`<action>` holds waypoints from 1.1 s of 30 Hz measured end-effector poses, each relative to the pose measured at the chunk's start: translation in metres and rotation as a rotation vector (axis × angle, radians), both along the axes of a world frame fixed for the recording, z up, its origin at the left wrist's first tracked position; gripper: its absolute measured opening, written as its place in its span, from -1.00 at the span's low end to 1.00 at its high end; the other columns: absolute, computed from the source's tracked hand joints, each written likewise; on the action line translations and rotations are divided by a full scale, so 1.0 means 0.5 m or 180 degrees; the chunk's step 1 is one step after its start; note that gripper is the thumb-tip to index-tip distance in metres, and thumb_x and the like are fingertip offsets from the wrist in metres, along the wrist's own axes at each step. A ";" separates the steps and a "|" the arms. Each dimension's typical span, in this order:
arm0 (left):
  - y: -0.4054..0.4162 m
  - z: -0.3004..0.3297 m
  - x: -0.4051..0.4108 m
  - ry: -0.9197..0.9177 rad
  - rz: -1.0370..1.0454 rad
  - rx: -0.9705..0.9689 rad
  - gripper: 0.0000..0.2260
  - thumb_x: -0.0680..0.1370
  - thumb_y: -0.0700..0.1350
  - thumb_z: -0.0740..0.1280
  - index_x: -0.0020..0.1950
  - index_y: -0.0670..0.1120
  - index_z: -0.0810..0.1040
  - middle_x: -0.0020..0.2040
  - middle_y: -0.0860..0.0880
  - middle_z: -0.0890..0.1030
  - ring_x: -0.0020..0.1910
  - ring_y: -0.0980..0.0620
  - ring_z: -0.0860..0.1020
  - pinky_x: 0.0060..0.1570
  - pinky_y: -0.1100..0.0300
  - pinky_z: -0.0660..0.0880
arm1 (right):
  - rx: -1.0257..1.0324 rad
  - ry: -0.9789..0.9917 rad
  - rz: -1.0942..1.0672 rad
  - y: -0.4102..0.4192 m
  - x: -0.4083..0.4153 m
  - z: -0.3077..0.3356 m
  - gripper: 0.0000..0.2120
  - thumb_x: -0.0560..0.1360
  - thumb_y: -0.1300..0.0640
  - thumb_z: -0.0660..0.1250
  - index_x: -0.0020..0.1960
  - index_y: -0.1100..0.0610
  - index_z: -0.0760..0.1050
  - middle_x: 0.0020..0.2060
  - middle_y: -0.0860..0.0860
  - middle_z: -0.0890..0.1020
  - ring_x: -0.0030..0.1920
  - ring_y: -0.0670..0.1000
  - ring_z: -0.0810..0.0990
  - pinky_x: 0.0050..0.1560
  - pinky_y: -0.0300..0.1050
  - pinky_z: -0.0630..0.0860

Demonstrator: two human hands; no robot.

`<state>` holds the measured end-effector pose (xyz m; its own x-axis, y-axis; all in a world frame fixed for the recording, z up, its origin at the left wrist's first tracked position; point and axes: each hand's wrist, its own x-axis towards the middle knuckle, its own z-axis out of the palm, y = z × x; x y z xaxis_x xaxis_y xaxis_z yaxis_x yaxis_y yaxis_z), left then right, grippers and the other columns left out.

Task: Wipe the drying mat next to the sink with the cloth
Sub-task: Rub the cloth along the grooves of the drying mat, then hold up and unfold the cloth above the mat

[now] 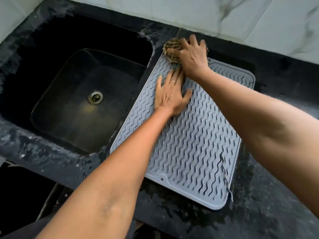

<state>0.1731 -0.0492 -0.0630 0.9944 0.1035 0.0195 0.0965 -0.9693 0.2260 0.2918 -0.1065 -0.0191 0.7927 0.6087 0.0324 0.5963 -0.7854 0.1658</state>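
My right hand presses the bunched cloth at the drying mat's far corner, left hand flat with fingers spread; risk: the mat skids on the wet surface toward the sink.

I see both forearms bare, reaching forward, right wrist crossing just beyond left fingertips. Left grip flat, palm down, fingers spread, ring on one finger. Right grip farther out, palm down, fingers curled, clamped over cloth.
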 end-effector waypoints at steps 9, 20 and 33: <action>0.015 0.031 0.027 0.0605 0.0100 -0.0146 -0.38 0.54 0.23 0.10 0.55 0.06 0.07 0.59 -0.10 0.02 0.57 -0.06 0.00 0.50 -0.06 -0.06 | 0.0819 0.1041 -0.0969 0.017 0.013 0.068 -0.58 0.47 0.30 0.21 0.32 0.17 0.42 0.31 0.16 0.47 0.34 0.22 0.39 0.23 0.18 0.39; -0.031 0.202 -0.069 0.0519 0.1198 -0.4869 -0.65 0.61 0.22 0.06 0.07 0.01 0.49 0.04 -0.08 0.65 -0.06 -0.02 0.64 -0.13 0.15 0.50 | 0.4169 0.3098 -0.1390 -0.159 -0.261 0.174 -0.72 0.50 0.33 0.16 0.03 0.06 0.55 -0.21 0.05 0.66 -0.30 0.05 0.64 -0.32 -0.10 0.56; 0.011 0.360 -0.236 0.0512 0.0510 -0.6156 -0.63 0.64 0.06 0.11 0.02 -0.19 0.56 -0.14 -0.13 0.72 -0.12 -0.04 0.68 -0.04 0.09 0.61 | 0.3348 0.2181 -0.1353 -0.193 -0.398 0.325 -0.71 0.49 0.10 0.35 0.21 0.08 0.49 0.07 0.06 0.59 -0.01 -0.01 0.54 -0.17 -0.19 0.44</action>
<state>0.0552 -0.0436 0.1170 0.9557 -0.0543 -0.2892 0.2697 0.5547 0.7871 0.0930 -0.2031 0.1436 0.9591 0.2418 -0.1475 -0.0077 -0.4984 -0.8669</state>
